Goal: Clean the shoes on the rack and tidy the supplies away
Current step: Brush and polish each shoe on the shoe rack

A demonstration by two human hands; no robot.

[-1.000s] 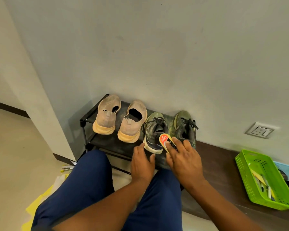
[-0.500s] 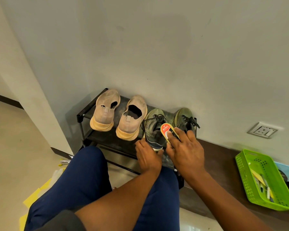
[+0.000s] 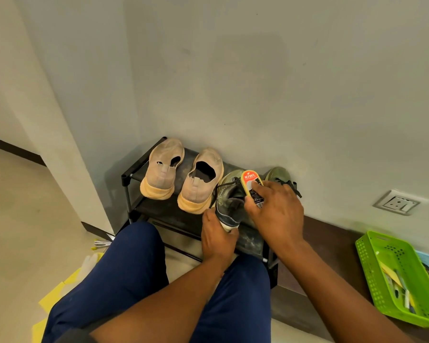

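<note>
On the black metal rack point(image 3: 131, 175) I note two tan slip-ons point(image 3: 181, 174), soft knit with thick foam soles, then the grey-green laced sneaker point(image 3: 229, 201) under treatment. My left hand point(image 3: 217, 237) grips its heel; my right hand point(image 3: 275, 214) is curled round the oval shine sponge point(image 3: 252, 185) (yellow foam, labelled top) held against the tongue. Polishing is in hand, I judge; next, even strokes. A perforated green plastic basket point(image 3: 372, 266) waits far right.

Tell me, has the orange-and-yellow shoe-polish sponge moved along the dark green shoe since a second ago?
Yes. The orange-and-yellow shoe-polish sponge in the right hand slid from the dark green shoe's heel toward its toe, nearer the wall.
</note>
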